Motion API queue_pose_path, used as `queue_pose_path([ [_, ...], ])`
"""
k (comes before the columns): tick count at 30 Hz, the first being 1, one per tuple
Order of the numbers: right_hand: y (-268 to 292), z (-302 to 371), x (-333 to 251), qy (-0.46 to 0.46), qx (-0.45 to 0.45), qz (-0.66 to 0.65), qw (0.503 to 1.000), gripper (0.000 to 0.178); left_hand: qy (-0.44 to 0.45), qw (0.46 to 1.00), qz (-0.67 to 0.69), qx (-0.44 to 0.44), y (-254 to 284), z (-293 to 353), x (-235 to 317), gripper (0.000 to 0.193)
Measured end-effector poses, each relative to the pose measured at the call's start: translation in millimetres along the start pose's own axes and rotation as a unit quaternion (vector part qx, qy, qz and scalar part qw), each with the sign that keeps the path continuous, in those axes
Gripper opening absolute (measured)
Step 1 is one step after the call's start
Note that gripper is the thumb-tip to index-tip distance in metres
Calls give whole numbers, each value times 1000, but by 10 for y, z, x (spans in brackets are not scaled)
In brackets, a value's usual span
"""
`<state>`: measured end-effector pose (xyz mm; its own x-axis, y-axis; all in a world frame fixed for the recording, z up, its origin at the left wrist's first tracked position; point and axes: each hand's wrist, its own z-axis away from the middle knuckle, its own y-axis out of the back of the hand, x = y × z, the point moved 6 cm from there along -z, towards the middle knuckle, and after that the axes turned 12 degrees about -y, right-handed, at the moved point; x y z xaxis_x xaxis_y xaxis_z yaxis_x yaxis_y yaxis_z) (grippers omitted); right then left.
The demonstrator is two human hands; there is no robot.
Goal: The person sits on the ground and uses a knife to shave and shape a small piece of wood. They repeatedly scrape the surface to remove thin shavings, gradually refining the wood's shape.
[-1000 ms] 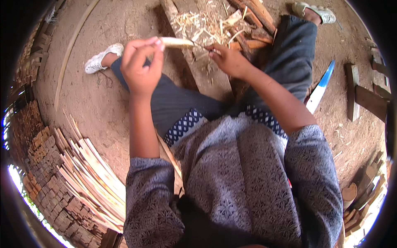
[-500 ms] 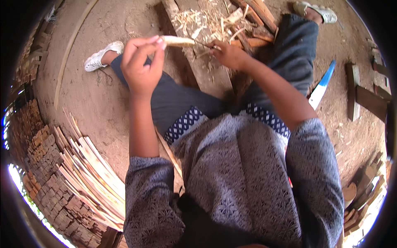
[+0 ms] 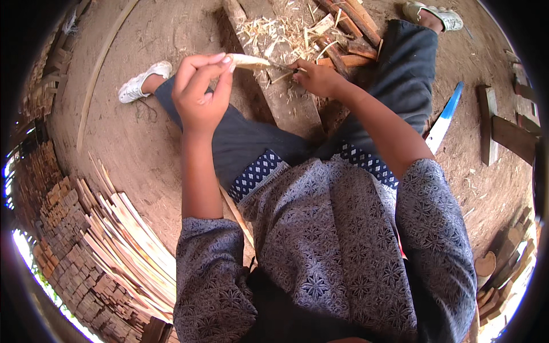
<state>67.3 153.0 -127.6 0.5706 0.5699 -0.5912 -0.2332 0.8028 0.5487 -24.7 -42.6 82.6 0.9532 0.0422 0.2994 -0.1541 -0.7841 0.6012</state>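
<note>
Thumb and fingertips of my left hand point(image 3: 201, 91) pinch one end of a short, pale, tapered piece of wood point(image 3: 249, 60). It is held nearly level above a long wooden board point(image 3: 289, 111) that lies on the ground between my legs. My right hand point(image 3: 314, 78) is closed round a small knife point(image 3: 281, 67); most of its handle is hidden in the fingers. The thin dark blade reaches left to the far end of the wood piece. Whether the edge touches it, I cannot tell. Curled wood shavings point(image 3: 269, 33) are scattered on the board just beyond both hands.
Reddish-brown wood billets point(image 3: 351, 60) lie beyond my right hand. A saw with a blue-and-white blade point(image 3: 446, 119) rests by my right leg. Long pale wood strips point(image 3: 134, 234) and stacked wood blocks point(image 3: 74, 260) are at the left. A wooden frame point(image 3: 506, 131) stands at the right.
Both hands keep their holds. The wood piece and the right hand have shifted slightly, and its tip now points a little lower. The whole view has moved a little.
</note>
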Motion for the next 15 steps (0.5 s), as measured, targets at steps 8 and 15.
queue_pose_path([
  [8, -172, 30, 194, -186, -248, -343, 887, 38, 19, 1000, 16, 5, 75, 149, -53, 20],
  [15, 5, 170, 29, -66, -48, -260, 962, 49, 76, 994, 60, 45, 109, 322, -166, 20],
])
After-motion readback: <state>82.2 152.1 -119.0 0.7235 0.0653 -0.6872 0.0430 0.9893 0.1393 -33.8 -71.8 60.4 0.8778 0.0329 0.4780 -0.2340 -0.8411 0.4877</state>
